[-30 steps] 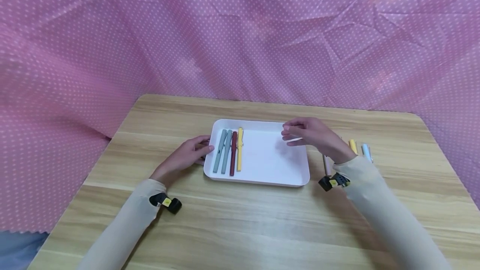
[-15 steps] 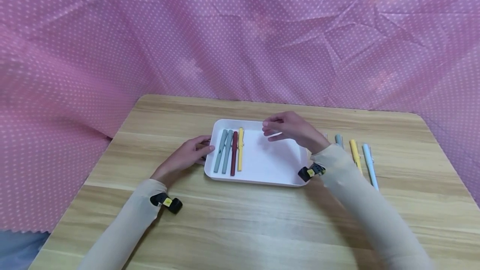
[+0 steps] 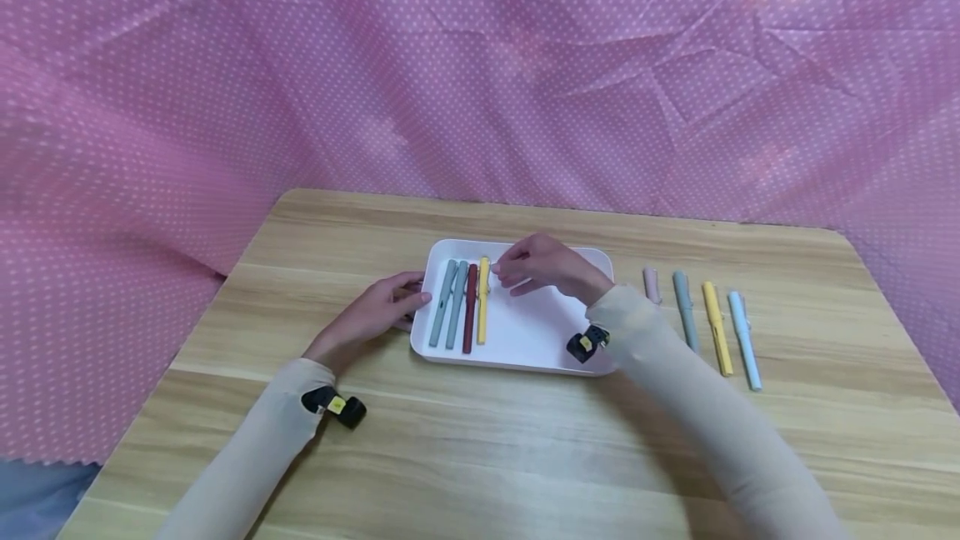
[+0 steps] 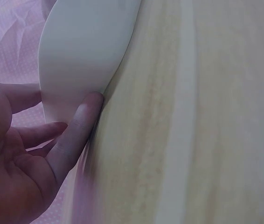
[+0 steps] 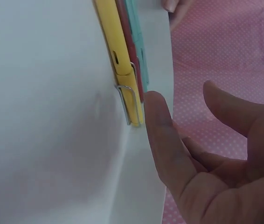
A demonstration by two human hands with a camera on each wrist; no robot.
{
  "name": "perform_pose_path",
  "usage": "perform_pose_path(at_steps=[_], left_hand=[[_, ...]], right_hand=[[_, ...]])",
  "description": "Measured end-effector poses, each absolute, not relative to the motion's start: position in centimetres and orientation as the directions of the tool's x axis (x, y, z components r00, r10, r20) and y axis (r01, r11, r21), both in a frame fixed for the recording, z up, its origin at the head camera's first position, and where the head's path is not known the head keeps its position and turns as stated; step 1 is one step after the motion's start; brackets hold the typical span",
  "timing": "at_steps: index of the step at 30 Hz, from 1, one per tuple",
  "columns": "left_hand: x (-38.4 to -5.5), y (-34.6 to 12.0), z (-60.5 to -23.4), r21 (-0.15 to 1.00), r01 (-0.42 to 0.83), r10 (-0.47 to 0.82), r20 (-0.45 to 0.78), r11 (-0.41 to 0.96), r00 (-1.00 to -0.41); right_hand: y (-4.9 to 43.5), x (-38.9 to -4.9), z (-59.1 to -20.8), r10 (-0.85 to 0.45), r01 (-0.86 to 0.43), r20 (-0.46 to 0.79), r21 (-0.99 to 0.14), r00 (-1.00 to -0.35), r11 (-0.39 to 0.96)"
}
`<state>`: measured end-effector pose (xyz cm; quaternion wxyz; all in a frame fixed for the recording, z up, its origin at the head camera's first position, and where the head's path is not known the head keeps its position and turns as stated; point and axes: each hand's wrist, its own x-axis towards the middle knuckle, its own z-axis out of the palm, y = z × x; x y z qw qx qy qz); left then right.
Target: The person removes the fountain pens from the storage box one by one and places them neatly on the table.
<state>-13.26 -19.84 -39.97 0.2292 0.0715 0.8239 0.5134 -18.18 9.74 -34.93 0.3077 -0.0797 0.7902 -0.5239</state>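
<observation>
In the head view a white tray (image 3: 551, 332) holds a row of capped pens at its left: two grey-green pens (image 3: 454, 315), a dark red pen (image 3: 469, 315) and a yellow pen (image 3: 483, 315). My left hand (image 3: 372, 312) holds the tray's left side, thumb at the rim and fingers against the outer wall (image 4: 83, 51). My right hand (image 3: 551, 263) hovers over the tray's far part, beside the clip end of the yellow pen. Its thumb and fingers stand apart with nothing between them, and the right wrist view shows a fingertip close to the yellow pen (image 5: 118, 44).
Right of the tray, more pens lie on the wooden table (image 3: 450, 448): a mauve pen (image 3: 651, 284) partly behind the right sleeve, a grey-green pen (image 3: 685, 311), a yellow pen (image 3: 717, 327) and a light blue pen (image 3: 744, 340). A pink dotted cloth (image 3: 480, 82) hangs behind.
My right hand has moved left across the tray, towards the yellow pen. The pens on the right have come into view from behind the right arm. My left hand has stayed at the tray.
</observation>
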Motion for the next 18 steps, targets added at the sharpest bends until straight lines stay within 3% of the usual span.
perform_pose_path(at_steps=[18], left_hand=[[-13.4, -19.9, -40.2, 0.88, -0.109, 0.36, -0.299, 0.463, -0.884]], right_hand=[[7.5, -18.6, -36.7, -0.335, 0.216, -0.484, -0.773, -0.808, 0.596]])
